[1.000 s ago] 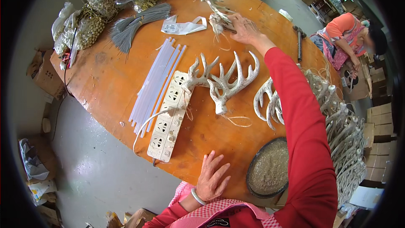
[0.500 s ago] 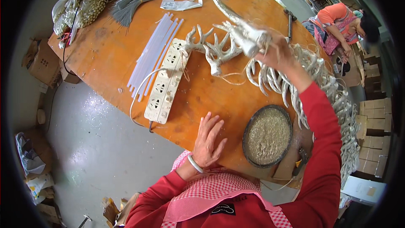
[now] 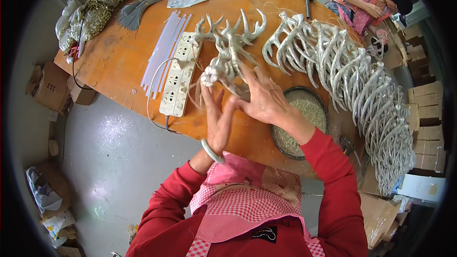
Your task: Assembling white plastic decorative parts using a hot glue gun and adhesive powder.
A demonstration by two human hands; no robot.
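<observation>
Antler point(image 3: 232, 50) base half hidden behind right hand point(image 3: 264, 99) fingers point(image 3: 247, 74)

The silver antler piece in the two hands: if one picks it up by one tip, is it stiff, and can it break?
The silver antler piece probably stays stiff: its branches keep their shape between the left hand and right hand. The thin prongs look breakable. Its glittery surface likely grips well.
</observation>
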